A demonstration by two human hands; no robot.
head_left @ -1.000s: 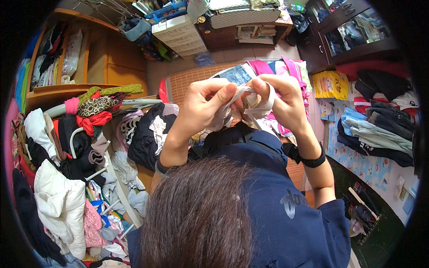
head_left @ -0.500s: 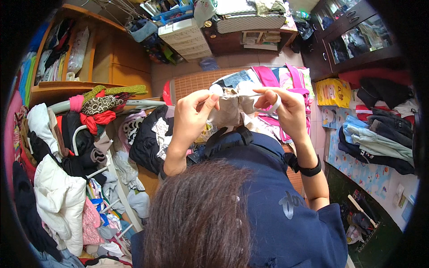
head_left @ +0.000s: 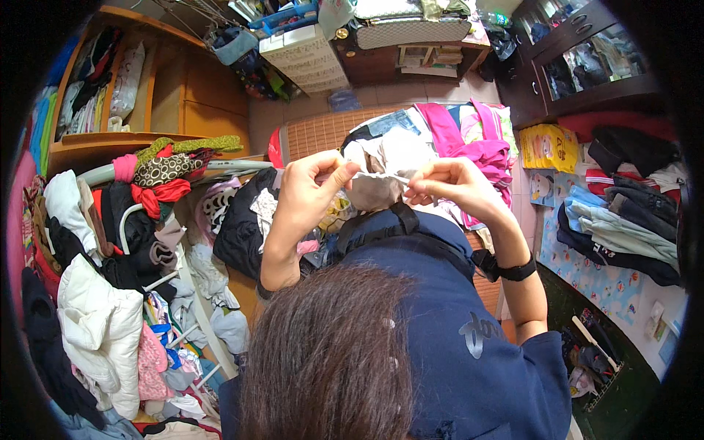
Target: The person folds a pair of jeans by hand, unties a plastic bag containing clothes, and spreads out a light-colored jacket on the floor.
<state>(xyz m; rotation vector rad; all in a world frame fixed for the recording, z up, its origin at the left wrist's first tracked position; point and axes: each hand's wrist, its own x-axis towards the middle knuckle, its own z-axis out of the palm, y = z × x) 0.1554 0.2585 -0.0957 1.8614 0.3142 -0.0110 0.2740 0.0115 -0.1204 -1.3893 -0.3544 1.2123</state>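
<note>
Between my hands hangs a whitish-grey piece of cloth [head_left: 372,193], its upper edge gathered and its kind unclear. My left hand [head_left: 312,187] pinches that edge at the left between thumb and fingers. With fingertips drawn together, my right hand [head_left: 460,187] grips the cloth's right end, where a thin white strip runs toward the left hand. The lower part of the cloth hangs close to my dark blue shirt [head_left: 440,253]. Just beyond it lie a white garment [head_left: 400,143], folded jeans [head_left: 392,122] and bright pink clothes [head_left: 473,152].
Clothes are heaped at the left, with a white padded jacket [head_left: 99,323] among them, beside an open wooden cabinet [head_left: 213,110]. Folded clothes [head_left: 620,227] and a yellow package [head_left: 548,149] rest on the right. A woven mat [head_left: 315,136] lies ahead.
My right hand has moved left, closer to my left hand. The white loop that hung around its fingers no longer shows there. The cloth is less stretched, its top more gathered.
</note>
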